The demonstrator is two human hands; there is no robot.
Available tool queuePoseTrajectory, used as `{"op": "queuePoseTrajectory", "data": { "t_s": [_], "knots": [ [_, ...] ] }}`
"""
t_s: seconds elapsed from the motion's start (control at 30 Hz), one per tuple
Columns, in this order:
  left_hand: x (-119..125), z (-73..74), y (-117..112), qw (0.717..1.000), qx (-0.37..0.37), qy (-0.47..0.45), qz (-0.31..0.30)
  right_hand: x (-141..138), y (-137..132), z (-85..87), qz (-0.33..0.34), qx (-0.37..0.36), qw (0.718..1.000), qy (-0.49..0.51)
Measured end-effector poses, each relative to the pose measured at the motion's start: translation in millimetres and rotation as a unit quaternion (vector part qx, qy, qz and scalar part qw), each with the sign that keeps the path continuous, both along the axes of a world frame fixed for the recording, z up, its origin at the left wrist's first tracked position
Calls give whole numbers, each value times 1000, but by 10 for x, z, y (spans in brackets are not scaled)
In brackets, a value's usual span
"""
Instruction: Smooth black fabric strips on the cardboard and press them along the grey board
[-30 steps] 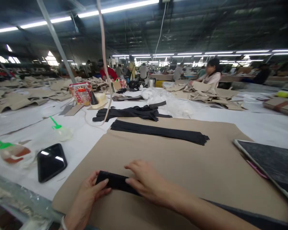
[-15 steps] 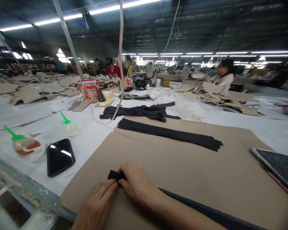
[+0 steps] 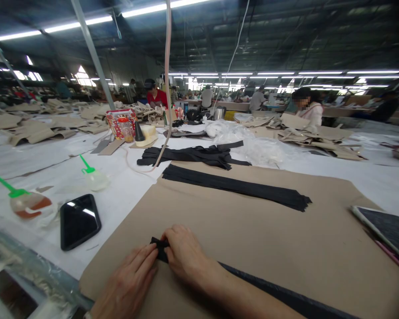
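Note:
A long black strap [image 3: 279,294] lies along the near edge of a tan cardboard sheet [image 3: 239,221]. My right hand [image 3: 182,252] is closed over the strap's left end, which shows as a small black tip [image 3: 158,245]. My left hand [image 3: 129,283] rests beside it, its fingers laid together and touching that same end. Farther back on the cardboard lies a flat stack of black straps [image 3: 236,187]. Behind it sits a looser pile of black straps [image 3: 189,155].
A black phone [image 3: 79,220] lies left of the cardboard, with two green-capped squeeze bottles [image 3: 28,203] [image 3: 93,176] beyond it. A dark board [image 3: 387,230] sits at the right. A hose [image 3: 167,79] hangs overhead. Other people work at tables behind, among tan pieces and clear plastic.
My two hands have come together at the strap's left end, covering most of what was showing a second ago. The view has shifted slightly to the left.

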State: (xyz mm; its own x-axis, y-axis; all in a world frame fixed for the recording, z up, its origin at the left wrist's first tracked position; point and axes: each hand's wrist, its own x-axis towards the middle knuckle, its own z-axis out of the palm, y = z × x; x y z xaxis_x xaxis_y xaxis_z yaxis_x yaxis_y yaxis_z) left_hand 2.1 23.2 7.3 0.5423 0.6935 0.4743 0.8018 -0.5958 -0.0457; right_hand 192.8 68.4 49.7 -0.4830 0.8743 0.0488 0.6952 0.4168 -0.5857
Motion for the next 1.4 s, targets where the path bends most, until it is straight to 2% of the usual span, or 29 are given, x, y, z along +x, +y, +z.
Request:
{"op": "queuePoseTrajectory", "data": {
  "t_s": [0.33, 0.63, 0.87, 1.07, 1.23, 1.4],
  "knots": [
    [-9, 25, 10, 1000, -16, -7, 14, -2, -6, -27, 2, 25, 999, 39],
    [-39, 63, 10, 1000, -11, 0, 16, 58, -36, -74, 56, 68, 996, 33],
    [-63, 74, 5, 1000, -19, 10, 20, 70, -108, -104, 80, 124, 989, -22],
    [-137, 66, 32, 999, -47, 8, 23, 49, -119, -83, 84, 139, 984, -69],
    [-148, 65, 48, 999, -48, 5, 17, 14, -138, -18, 87, 153, 980, -99],
    [-136, 86, 44, 999, -31, -7, 24, -33, -153, -35, 82, 162, 977, -116]
  ]
}}
